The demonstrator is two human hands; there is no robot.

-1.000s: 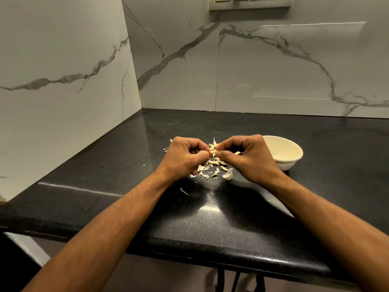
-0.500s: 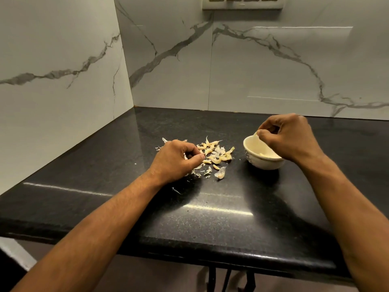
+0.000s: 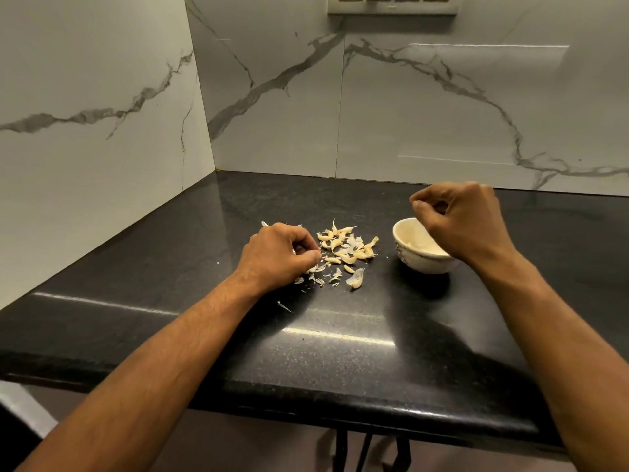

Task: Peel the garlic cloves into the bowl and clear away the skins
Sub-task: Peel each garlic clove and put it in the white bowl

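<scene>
Black polished stone bench (image 3: 340,352), speckled, set into a corner of white marble-look wall tiles (image 3: 425,107) with grey veins; a switch plate (image 3: 391,5) is mounted on the rear wall at the top.

Small cream ceramic bowl (image 3: 405,257), round, with a dark motif on its outer wall — stands upright on the bench toward the rear edge, right of centre. Pale peeled garlic pieces (image 3: 420,246) lie inside; their number cannot be told.

Loose heap of yellowish garlic cloves (image 3: 343,245), unpeeled or part-peeled, on the bench just left of the bowl and apart from it. Thin whitish papery skins (image 3: 320,272) are scattered on the near side of the heap and under the left hand; one larger husk (image 3: 355,279) lies nearest the front edge of the scatter, and a single flake (image 3: 284,306) sits alone closer to the front edge.

Left hand (image 3: 277,257) — resting knuckles-up on the bench at the left of the heap, fingers curled under with the tips among the skins; whether it pinches anything cannot be told.

Right hand (image 3: 459,216) — raised over the bowl's right rim, fingers curled inward, thumb against forefinger; nothing is visible in the pinch.
</scene>
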